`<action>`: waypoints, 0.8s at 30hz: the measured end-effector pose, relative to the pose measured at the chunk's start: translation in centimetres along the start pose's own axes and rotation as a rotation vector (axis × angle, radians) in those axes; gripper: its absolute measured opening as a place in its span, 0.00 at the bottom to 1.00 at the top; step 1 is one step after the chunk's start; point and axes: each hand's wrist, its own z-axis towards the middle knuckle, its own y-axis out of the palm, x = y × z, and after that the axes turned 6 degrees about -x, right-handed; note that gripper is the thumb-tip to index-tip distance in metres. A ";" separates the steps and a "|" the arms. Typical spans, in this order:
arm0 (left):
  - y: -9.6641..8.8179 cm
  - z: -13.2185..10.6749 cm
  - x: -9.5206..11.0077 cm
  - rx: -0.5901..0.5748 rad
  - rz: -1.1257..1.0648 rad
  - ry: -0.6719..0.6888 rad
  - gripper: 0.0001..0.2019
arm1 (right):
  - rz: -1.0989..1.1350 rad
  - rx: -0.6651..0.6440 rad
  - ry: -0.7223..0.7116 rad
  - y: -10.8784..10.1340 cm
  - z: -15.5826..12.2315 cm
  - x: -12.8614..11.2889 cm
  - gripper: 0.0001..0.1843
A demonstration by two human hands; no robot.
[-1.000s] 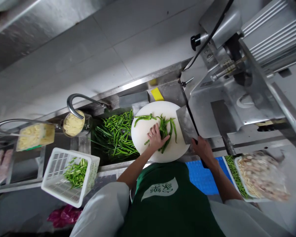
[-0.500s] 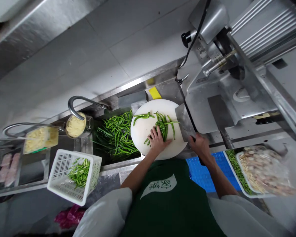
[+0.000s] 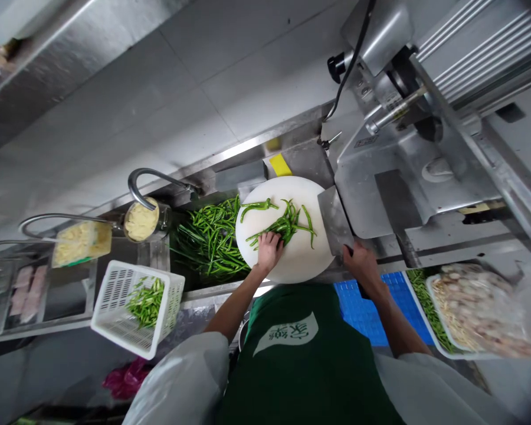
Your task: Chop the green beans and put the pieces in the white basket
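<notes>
In the head view, a round white cutting board (image 3: 307, 265) carries a loose bunch of long green chili peppers (image 3: 284, 224). My left hand (image 3: 269, 252) curls its fingers over the near side of this bunch, gripping it against the board. My right hand (image 3: 363, 264) is wrapped around the handle of a cleaver (image 3: 335, 219). The broad blade lies across the board's right edge, a little apart from the peppers. One bent pepper (image 3: 259, 205) rests alone toward the back left of the board, and another is at the bunch's right.
Left of the board, a sink holds a heap of green peppers (image 3: 215, 242). A white basket (image 3: 110, 330) contains cut green pieces. Taps (image 3: 144, 172) arch over the sinks. A metal slicer (image 3: 393, 141) stands right, above a blue crate (image 3: 363, 330) and a tray with bagged food (image 3: 478, 304). A yellow block (image 3: 280, 164) sits behind.
My left hand has moved left across the board, its fingers now curled instead of spread. The peppers beneath have shifted left with it. The cleaver remains by the board's right edge.
</notes>
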 end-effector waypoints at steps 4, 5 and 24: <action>-1.2 -0.8 0.8 0.096 -0.240 0.114 0.07 | 0.019 -0.005 0.013 0.2 0.0 0.1 0.23; -2.1 -0.9 0.7 0.125 -0.312 0.132 0.06 | 0.023 -0.004 0.013 0.2 0.0 0.2 0.23; -1.2 1.0 -0.9 0.016 -0.124 0.036 0.10 | 0.056 -0.001 0.040 0.3 -0.4 -0.2 0.23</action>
